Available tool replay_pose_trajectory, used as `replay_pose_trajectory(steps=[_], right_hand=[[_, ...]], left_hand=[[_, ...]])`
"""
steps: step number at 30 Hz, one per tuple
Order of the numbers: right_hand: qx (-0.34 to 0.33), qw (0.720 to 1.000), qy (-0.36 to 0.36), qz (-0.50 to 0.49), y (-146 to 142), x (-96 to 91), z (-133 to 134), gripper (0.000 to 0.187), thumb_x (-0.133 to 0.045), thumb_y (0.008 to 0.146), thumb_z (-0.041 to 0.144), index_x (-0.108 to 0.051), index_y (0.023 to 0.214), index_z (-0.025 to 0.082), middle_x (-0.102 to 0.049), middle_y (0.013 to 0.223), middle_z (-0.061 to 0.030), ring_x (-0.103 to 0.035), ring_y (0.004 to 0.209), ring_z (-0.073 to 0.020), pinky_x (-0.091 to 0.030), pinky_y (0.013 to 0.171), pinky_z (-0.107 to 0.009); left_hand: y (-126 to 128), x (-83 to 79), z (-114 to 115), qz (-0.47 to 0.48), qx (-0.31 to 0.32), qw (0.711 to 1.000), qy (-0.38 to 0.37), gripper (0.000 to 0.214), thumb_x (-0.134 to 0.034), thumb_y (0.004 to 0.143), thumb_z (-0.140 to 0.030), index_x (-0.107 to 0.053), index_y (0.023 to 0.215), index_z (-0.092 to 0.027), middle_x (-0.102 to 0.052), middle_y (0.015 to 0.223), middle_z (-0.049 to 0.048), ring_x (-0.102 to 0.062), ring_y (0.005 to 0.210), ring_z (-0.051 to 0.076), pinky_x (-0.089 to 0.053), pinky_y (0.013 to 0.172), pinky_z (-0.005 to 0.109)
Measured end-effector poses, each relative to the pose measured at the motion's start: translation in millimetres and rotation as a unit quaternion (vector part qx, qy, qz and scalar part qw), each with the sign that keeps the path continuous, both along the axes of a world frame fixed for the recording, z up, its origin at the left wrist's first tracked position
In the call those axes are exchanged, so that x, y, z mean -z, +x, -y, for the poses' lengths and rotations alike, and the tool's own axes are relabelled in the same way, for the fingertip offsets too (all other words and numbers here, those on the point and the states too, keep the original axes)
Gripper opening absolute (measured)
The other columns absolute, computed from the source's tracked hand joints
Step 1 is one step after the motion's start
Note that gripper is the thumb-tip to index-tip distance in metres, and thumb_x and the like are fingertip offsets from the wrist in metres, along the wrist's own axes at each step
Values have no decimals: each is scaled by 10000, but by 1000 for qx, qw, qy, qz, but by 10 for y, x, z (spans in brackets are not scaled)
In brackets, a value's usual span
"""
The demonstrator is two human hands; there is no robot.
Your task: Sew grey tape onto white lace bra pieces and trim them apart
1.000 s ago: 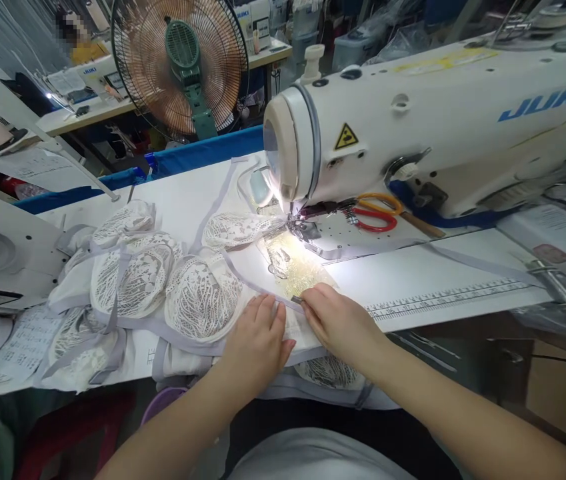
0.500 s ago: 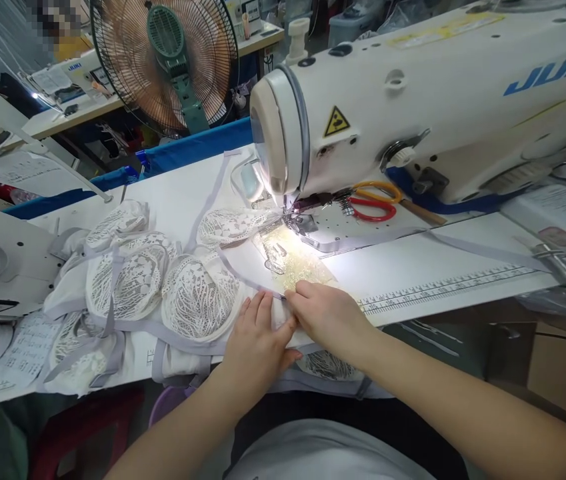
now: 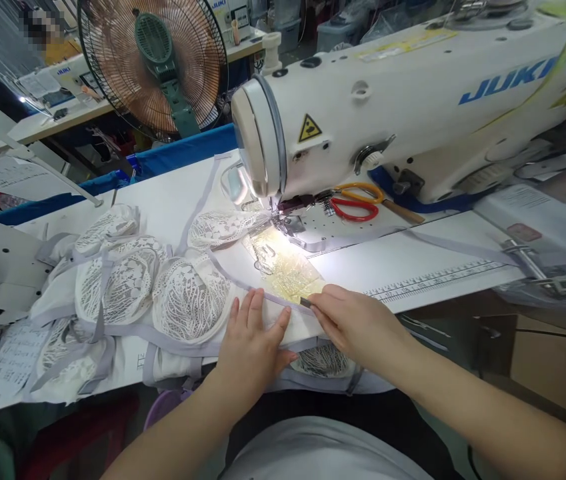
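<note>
My left hand [image 3: 251,333] lies on a white bra wing with lilac elastic edging, fingers stretched out and thumb apart. Beside it is the bra's white lace cup [image 3: 193,300]. My right hand [image 3: 357,323] is closed in a pinch round a small dark grey tool, whose short tip [image 3: 305,302] shows past the fingertips near the lilac edge; the rest is hidden in the hand. Another lace cup [image 3: 227,227] reaches under the needle area of the sewing machine [image 3: 323,133]. A yellowish lit plate [image 3: 287,267] lies just beyond my hands.
Scissors [image 3: 355,208] with orange and red handles lie on the machine bed. More lace bras [image 3: 117,283] are heaped at the left. A printed ruler [image 3: 433,280] runs along the table's front edge. A fan [image 3: 155,67] stands behind the table.
My right hand has moved right, away from my left hand, and the dark tool tip now shows. The left hand stays on the fabric, its thumb spread wider. The whole view has shifted slightly.
</note>
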State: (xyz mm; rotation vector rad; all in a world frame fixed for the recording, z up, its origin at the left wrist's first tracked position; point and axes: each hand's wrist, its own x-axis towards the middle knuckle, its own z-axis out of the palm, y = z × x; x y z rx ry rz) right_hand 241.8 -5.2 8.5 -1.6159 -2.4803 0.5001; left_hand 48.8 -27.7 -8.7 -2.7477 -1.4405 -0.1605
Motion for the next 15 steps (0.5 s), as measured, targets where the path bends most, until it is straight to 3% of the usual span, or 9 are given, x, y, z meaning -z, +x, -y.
replay_pose_trajectory(steps=[4,9,15], right_hand=[[17,999,21,-25,14,70,7,223,-411,869,181,-633,857,190,-573,747,-28,-513,629,-134,-241,489,-247],[-2,1000,26,2,-76,137,-27,206,-424,862,193,-628,830,199,-565,733,-19,-487,615,-134,-186,468,-261],[-33,999,19,22,-119,119,-67,149,-479,812,143,-613,856,191,-575,751,-25,-500,652,-149,-175,479,-271]], left_hand=[[108,44,61,14,43,999,14,628,-596,761,-498,-542,1187,-40,-489,1204,262,-469,1150,382,-415,950,513],[184,30,87,11,21,1000,-12,620,-683,689,-480,-531,1219,-196,-472,1228,224,-451,1163,400,-420,928,537],[203,-4,78,-1,17,999,-28,641,-744,628,-454,-546,1191,-220,-447,1243,212,-436,1174,397,-409,942,532]])
